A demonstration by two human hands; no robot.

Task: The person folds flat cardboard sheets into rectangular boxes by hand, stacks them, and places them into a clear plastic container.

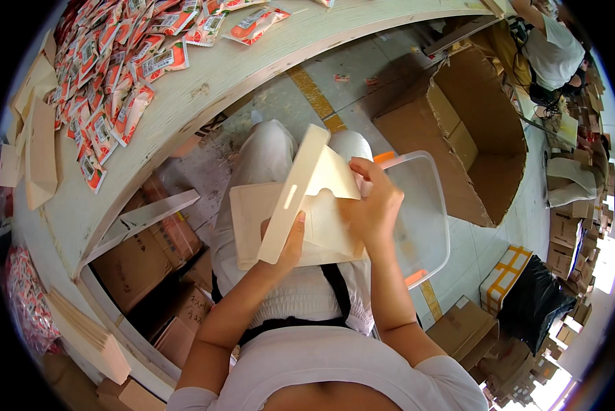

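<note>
Over my lap I hold a partly folded cream paper box (pixel 297 185), tilted, with a narrow slot in its long side panel and a curved notch in an inner flap. My left hand (pixel 287 243) grips its lower end, thumb on the near side and the other fingers behind the panel. My right hand (pixel 377 202) is closed at the box's right flap, index finger and thumb bent against it; its lower fingers are blurred. Beneath, a flat cream box blank (pixel 248 212) rests across my thighs, partly covered by the box and my hands.
Small red-orange printed sachets (pixel 126 61) heap on the curved table (pixel 253 61) at the left, beside folded cream boxes (pixel 40 151). Stacked flat blanks (pixel 88 335) lie lower left. Right of me stand a clear plastic bin (pixel 427 226) and an open cardboard carton (pixel 492 157).
</note>
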